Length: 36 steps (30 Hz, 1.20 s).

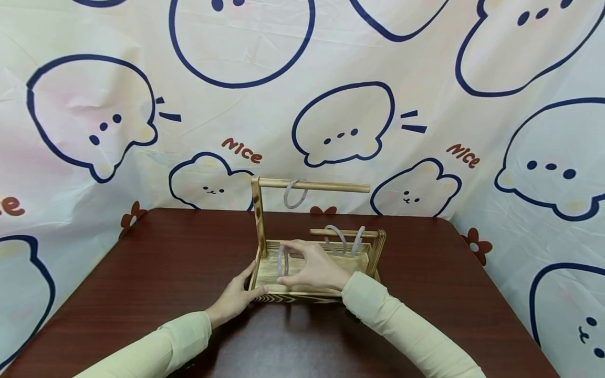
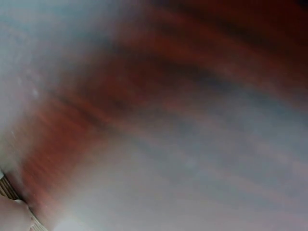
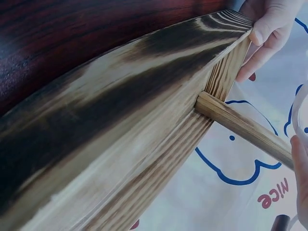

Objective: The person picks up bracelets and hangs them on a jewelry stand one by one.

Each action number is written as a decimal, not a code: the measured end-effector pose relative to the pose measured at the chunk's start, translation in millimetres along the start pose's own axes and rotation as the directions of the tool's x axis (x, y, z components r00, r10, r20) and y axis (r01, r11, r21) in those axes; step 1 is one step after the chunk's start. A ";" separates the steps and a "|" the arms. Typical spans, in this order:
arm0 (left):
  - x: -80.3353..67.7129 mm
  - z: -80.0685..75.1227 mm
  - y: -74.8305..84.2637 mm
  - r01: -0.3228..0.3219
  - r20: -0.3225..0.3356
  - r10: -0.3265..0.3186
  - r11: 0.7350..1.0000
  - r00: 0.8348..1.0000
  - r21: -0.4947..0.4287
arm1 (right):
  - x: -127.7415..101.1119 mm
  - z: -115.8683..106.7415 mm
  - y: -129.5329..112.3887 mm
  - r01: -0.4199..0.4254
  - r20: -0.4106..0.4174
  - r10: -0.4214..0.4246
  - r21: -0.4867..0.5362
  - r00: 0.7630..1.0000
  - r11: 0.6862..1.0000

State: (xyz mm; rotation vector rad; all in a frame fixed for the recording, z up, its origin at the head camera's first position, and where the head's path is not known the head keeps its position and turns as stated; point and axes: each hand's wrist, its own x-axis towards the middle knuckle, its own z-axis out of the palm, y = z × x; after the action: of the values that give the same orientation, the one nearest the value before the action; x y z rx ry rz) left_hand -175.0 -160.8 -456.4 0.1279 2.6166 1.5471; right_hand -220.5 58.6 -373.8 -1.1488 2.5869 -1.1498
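Note:
A wooden rack with a shallow tray base stands on the table. From its left end rises a tall post with a long dowel, and at its right end is a shorter post with a lower dowel. My left hand grips the tray's left front corner, thumb on the front rim. Over the tray, my right hand pinches a pale translucent ring upright between thumb and fingers. One similar ring hangs on the long dowel; two more rings hang on the lower one.
The dark red-brown table extends around the rack. Behind it hangs a pale curtain printed with blue-outlined cartoon figures. The left wrist view is mostly blurred, with a sliver of wood and skin at its lower left.

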 end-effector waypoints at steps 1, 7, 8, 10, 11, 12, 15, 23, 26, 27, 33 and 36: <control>0.0 -0.1 0.0 -0.001 -0.001 0.001 1.000 1.000 0.003 | -0.4 -0.7 -0.2 -0.004 0.001 0.004 0.005 1.000 1.000; 0.3 0.1 -0.6 0.004 0.006 -0.004 1.000 1.000 -0.002 | -3.2 -5.1 -0.9 -0.020 -0.006 0.020 0.038 1.000 0.999; 0.3 0.1 -0.7 0.005 0.006 -0.005 1.000 1.000 -0.003 | -3.9 -6.4 -1.1 -0.021 -0.012 0.021 0.035 1.000 0.999; 0.4 0.3 -0.3 0.007 0.007 -0.007 1.000 1.000 -0.006 | -5.4 -9.2 -1.9 -0.017 -0.024 0.017 0.028 1.000 0.999; 0.5 0.4 -0.1 0.008 0.007 -0.008 1.000 1.000 -0.007 | -6.0 -10.7 -2.1 -0.013 -0.027 0.014 0.025 1.000 1.000; 0.5 0.2 0.2 0.008 0.006 -0.008 1.000 1.000 -0.006 | -6.6 -12.4 -2.3 -0.010 -0.030 0.011 0.022 0.999 1.000; 0.8 0.4 0.7 0.005 0.002 -0.005 1.000 1.000 -0.003 | -8.9 -18.2 -3.8 -0.002 -0.034 0.002 0.023 0.999 1.000; -0.3 0.5 0.7 0.010 -0.005 -0.010 1.000 1.000 0.016 | -15.4 -35.8 -9.6 0.018 -0.056 -0.019 -0.029 0.998 0.999; -0.1 0.1 1.1 0.014 -0.003 -0.014 1.000 1.000 0.009 | -17.5 -42.2 -10.9 0.041 -0.068 -0.045 -0.066 0.997 0.997; 0.0 -0.1 1.1 0.013 -0.004 -0.013 1.000 1.000 0.009 | -18.1 -44.6 -11.3 0.050 -0.070 -0.055 -0.071 0.996 0.996; -0.4 -0.5 1.8 0.008 -0.011 -0.008 1.000 1.000 0.019 | -23.0 -61.4 -12.0 0.082 -0.070 -0.082 -0.003 0.994 0.997; -0.7 0.3 1.4 0.008 -0.022 -0.008 0.999 1.000 0.032 | -26.4 -71.1 -12.9 0.077 -0.073 -0.075 0.028 0.994 0.997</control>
State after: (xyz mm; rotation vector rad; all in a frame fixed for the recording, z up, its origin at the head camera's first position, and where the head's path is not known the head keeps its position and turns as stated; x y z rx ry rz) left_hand -174.3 -159.9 -455.2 0.1035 2.6555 1.5135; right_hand -219.2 113.6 -320.0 -1.2319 2.5883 -1.2655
